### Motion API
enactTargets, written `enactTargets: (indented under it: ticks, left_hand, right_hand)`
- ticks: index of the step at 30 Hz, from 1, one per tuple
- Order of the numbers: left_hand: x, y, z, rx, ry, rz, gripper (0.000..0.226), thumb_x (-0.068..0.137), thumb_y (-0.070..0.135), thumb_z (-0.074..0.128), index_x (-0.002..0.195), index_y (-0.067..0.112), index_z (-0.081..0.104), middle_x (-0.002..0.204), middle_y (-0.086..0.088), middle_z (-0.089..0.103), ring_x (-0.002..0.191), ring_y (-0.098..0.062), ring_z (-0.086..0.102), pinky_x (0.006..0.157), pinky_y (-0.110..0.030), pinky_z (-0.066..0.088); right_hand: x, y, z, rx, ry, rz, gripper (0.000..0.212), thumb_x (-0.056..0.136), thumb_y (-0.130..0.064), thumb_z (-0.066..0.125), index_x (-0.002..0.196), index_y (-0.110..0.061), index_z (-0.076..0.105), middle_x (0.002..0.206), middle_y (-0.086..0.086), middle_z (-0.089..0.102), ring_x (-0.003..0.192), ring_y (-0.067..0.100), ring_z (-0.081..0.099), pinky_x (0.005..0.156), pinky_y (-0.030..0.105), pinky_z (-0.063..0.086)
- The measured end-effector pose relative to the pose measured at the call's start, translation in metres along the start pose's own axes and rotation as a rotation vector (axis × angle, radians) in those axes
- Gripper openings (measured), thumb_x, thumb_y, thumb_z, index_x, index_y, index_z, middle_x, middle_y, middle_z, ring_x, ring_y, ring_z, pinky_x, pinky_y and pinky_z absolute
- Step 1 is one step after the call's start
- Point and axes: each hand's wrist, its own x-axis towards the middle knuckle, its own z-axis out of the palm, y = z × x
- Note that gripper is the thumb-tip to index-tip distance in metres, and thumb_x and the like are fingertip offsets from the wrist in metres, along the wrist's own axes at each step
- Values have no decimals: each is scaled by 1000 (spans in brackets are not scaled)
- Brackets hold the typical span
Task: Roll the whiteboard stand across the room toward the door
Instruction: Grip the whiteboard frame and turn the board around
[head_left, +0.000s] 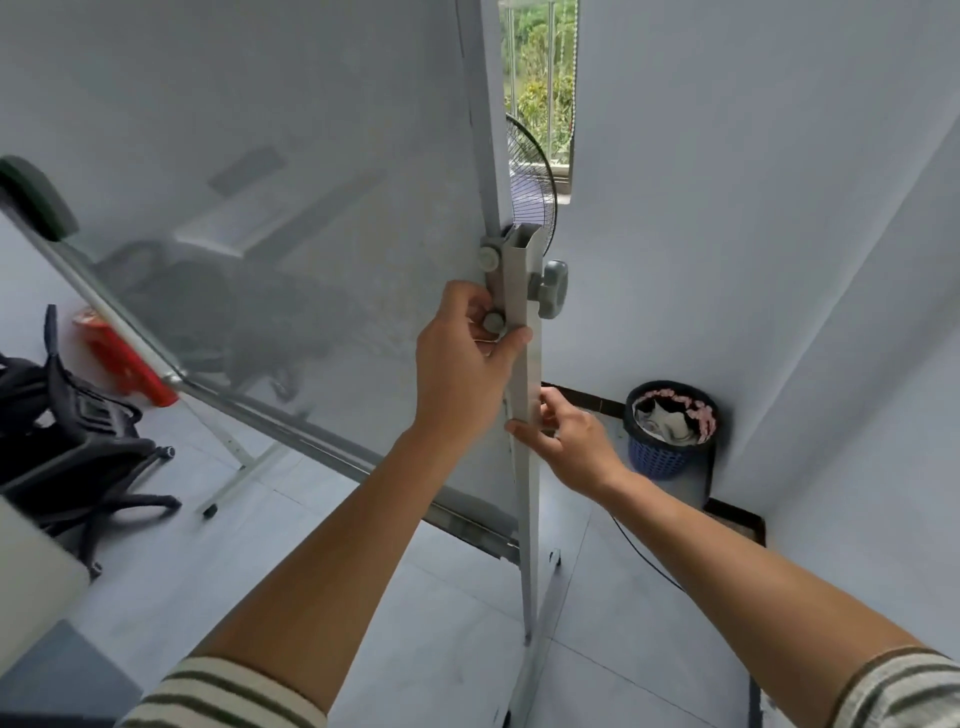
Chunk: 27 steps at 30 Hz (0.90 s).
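Observation:
The whiteboard (270, 197) fills the upper left, its glossy face reflecting the room. Its grey upright post (524, 499) runs down the middle of the view to a foot on the tiled floor. My left hand (462, 364) wraps the post just below the pivot bracket and the grey locking knob (551, 292). My right hand (566, 441) grips the same post a little lower, from the right side. The far leg with a castor (210, 510) shows at lower left. No door is in view.
A blue wastebasket (670, 431) with a bin liner sits by the wall, right of the post. A black office chair (78, 457) is at the left. A fan (535, 182) stands behind the board by a window. A black cable (644, 561) lies on the floor.

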Motion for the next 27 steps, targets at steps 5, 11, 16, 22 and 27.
enactTargets:
  ticks: [5, 11, 16, 22, 27]
  left_hand:
    - [-50, 19, -30, 11, 28, -42, 45, 76, 20, 79, 112, 10, 53, 83, 14, 61, 71, -11, 70, 70, -21, 60]
    - [-103, 35, -69, 18, -33, -27, 39, 76, 22, 79, 106, 10, 58, 83, 16, 61, 65, 1, 65, 64, -9, 53]
    - [-144, 44, -105, -61, -120, 14, 35, 76, 20, 80, 100, 12, 57, 80, 19, 61, 67, 1, 65, 67, -11, 54]
    - [-209, 56, -157, -109, -201, 107, 34, 75, 21, 80, 97, 11, 55, 79, 9, 62, 73, -15, 69, 71, -27, 59]
    - [-262, 70, -198, -153, -278, 153, 35, 78, 22, 78, 99, 14, 51, 88, 6, 62, 73, -10, 66, 71, -16, 57]
  right_hand:
    - [-50, -13, 10, 88, -76, -2, 39, 76, -57, 63, 107, -34, 59, 88, -22, 64, 87, 1, 63, 67, 25, 46]
    - [-121, -30, 36, 157, -21, 10, 49, 71, -62, 60, 109, -30, 60, 90, -21, 64, 87, -4, 59, 70, 24, 47]
    - [-178, -45, 64, 160, 69, 40, 49, 77, -59, 61, 114, -27, 59, 98, -9, 67, 92, 12, 64, 83, 40, 55]
    - [-267, -68, 116, 176, 248, 113, 46, 78, -62, 56, 111, -30, 56, 99, -3, 68, 91, 19, 64, 82, 51, 55]
    - [-337, -96, 143, 162, 294, 177, 49, 79, -63, 53, 113, -28, 52, 101, 1, 67, 92, 23, 64, 77, 55, 54]
